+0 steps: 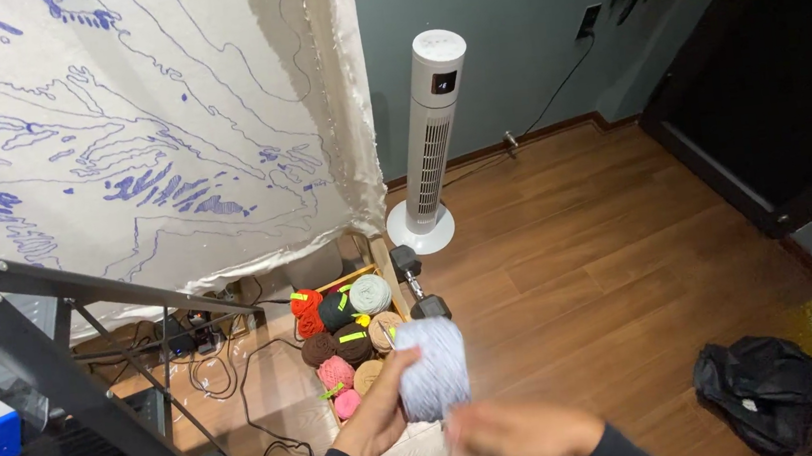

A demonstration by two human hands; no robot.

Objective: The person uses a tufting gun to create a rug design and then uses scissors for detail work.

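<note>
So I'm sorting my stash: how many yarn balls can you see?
10. One pale blue yarn ball is held in the left hand. Nine more sit in the wooden box on the floor: orange, black, grey-green, browns, tan, pinks. Others may be hidden underneath.

- A wide stretch of wooden floor (608,237) lay open to the right of the hands, giving free passage there.
- A black metal frame (58,365) slanted across the left side, blocking that way.
- Tangled black cables (241,376) covered the floor behind the frame.
- A box of yarn balls (347,335) and a dumbbell (419,282) sat just beyond the hands.
- A white tower fan (431,135) stood farther off, by the wall.
- A black bag (760,392) lay on the floor, far right.
</note>
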